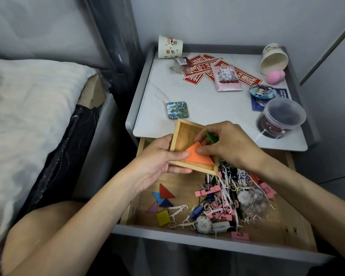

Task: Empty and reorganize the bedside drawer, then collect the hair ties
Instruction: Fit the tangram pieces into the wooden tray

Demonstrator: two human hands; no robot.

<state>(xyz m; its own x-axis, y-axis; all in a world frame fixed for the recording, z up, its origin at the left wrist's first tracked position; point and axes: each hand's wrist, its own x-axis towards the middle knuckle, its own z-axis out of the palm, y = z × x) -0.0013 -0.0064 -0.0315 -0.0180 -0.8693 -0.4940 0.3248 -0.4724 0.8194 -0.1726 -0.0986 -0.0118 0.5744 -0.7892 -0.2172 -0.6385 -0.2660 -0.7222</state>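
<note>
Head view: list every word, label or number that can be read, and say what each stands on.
No text reads in full.
Red slips: large white Chinese characters, too stylised and overlapped to read.
Pink packet: dark lettering under a cat drawing, blurred.
Small tag: print too small.
Blue card: white print, too small.
Packet in the drawer: blue letters, mostly hidden.

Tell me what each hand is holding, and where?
Left hand grips the wooden box by its left side. Right hand pinches the orange triangle at its top edge and holds a green piece.
</note>
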